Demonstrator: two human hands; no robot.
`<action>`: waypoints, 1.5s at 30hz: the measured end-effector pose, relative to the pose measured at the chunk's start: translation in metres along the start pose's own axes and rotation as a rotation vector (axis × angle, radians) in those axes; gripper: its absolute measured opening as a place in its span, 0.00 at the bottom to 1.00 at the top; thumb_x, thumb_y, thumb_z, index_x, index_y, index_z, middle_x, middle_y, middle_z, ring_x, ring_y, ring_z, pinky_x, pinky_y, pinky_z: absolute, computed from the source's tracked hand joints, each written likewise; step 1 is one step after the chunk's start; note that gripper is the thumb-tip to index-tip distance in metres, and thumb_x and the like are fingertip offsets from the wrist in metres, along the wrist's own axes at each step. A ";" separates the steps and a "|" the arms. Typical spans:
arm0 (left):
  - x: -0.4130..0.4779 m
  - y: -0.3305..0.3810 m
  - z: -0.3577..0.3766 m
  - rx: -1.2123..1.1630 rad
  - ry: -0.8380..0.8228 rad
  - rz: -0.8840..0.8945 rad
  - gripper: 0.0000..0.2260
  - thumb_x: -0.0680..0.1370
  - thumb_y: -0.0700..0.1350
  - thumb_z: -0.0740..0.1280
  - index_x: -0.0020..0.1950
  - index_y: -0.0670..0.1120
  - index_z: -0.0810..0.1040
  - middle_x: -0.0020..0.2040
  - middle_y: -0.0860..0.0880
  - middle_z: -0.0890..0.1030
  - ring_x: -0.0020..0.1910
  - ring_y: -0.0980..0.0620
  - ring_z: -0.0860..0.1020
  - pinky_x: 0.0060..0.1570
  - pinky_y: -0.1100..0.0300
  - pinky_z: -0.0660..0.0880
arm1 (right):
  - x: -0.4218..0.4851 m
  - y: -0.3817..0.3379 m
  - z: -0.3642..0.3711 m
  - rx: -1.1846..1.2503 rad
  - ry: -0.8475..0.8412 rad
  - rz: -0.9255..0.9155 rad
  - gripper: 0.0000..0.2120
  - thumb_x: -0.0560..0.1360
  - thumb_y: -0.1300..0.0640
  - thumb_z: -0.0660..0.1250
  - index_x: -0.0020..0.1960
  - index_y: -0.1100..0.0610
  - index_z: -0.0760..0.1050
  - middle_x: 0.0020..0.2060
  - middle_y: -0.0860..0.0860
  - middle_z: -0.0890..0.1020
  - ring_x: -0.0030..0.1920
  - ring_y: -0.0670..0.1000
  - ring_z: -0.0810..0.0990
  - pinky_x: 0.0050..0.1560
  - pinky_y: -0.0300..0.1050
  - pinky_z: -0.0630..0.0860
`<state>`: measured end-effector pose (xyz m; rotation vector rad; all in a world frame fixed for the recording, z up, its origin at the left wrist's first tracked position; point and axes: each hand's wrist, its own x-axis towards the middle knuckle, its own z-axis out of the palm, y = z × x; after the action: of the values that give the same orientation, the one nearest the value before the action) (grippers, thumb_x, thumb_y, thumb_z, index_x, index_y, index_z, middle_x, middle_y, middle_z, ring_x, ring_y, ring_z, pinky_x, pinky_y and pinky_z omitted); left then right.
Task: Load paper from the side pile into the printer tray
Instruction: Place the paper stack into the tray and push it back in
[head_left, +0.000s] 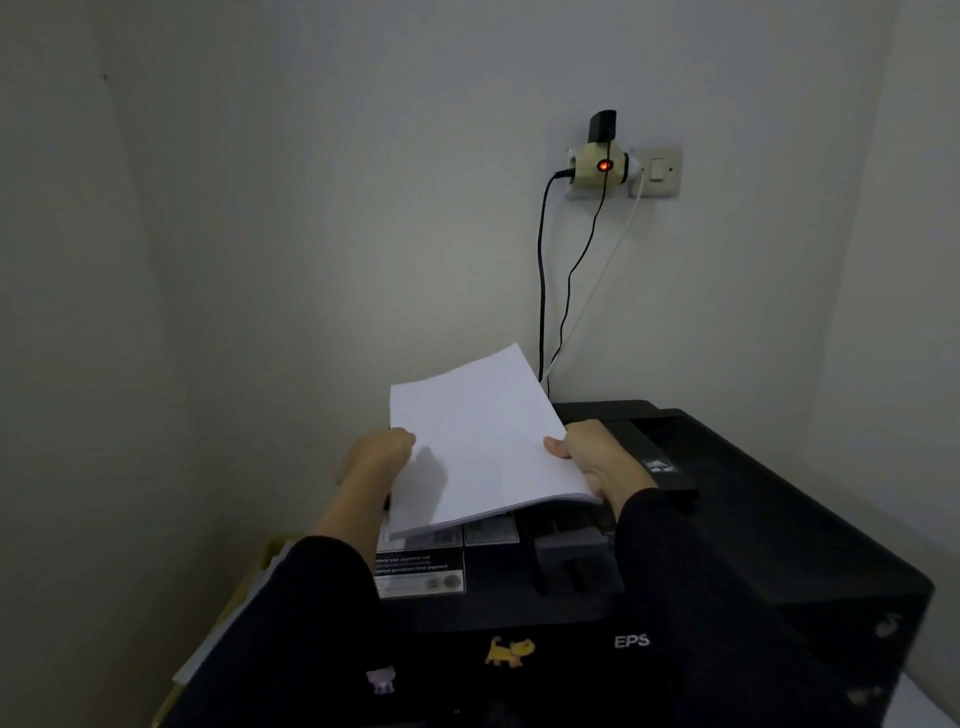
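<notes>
Paper stack (485, 441) is hanging above the black Epson printer (753, 519), left hand (376, 454) and right hand (597, 457) each pinching a side edge; pickup is finished (judging by position), insertion into the rear tray (571, 551) is remaining.

The place looked like a home office corner. A black printer (753, 519) sat beneath the hands, its front dressed with a yellow cat sticker (510, 651) and a pale purple one (382, 678). On the plain wall above and beyond the right hand (597, 457) a multi-plug adapter (597, 166) glowed red beside a wall switch (657, 170), cables (542, 270) trailing down. Low beside the left sleeve (291, 623) lay stacked papers (228, 629).
</notes>
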<state>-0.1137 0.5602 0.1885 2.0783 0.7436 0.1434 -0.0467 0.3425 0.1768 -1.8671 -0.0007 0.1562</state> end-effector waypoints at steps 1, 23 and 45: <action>-0.001 0.001 -0.003 -0.097 -0.103 0.004 0.23 0.81 0.47 0.60 0.71 0.35 0.66 0.69 0.37 0.70 0.65 0.39 0.71 0.66 0.49 0.68 | -0.002 0.000 -0.005 0.015 -0.010 -0.007 0.15 0.77 0.64 0.65 0.61 0.70 0.73 0.59 0.63 0.79 0.51 0.58 0.78 0.52 0.49 0.75; -0.039 -0.014 0.016 -0.474 0.340 0.480 0.06 0.80 0.42 0.61 0.55 0.44 0.68 0.54 0.44 0.76 0.50 0.48 0.74 0.48 0.57 0.69 | -0.038 -0.003 0.033 0.233 0.104 -0.430 0.20 0.74 0.70 0.57 0.60 0.51 0.65 0.45 0.44 0.76 0.38 0.40 0.75 0.27 0.26 0.71; -0.072 -0.005 0.013 -0.467 0.361 0.464 0.09 0.81 0.43 0.61 0.59 0.41 0.72 0.55 0.44 0.79 0.56 0.43 0.77 0.50 0.55 0.71 | -0.060 0.001 0.027 0.284 0.280 -0.380 0.15 0.77 0.66 0.62 0.63 0.63 0.73 0.58 0.58 0.79 0.57 0.56 0.77 0.56 0.43 0.70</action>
<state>-0.1699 0.5128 0.1892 1.7505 0.3687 0.8831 -0.1095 0.3630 0.1742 -1.5591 -0.1330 -0.3515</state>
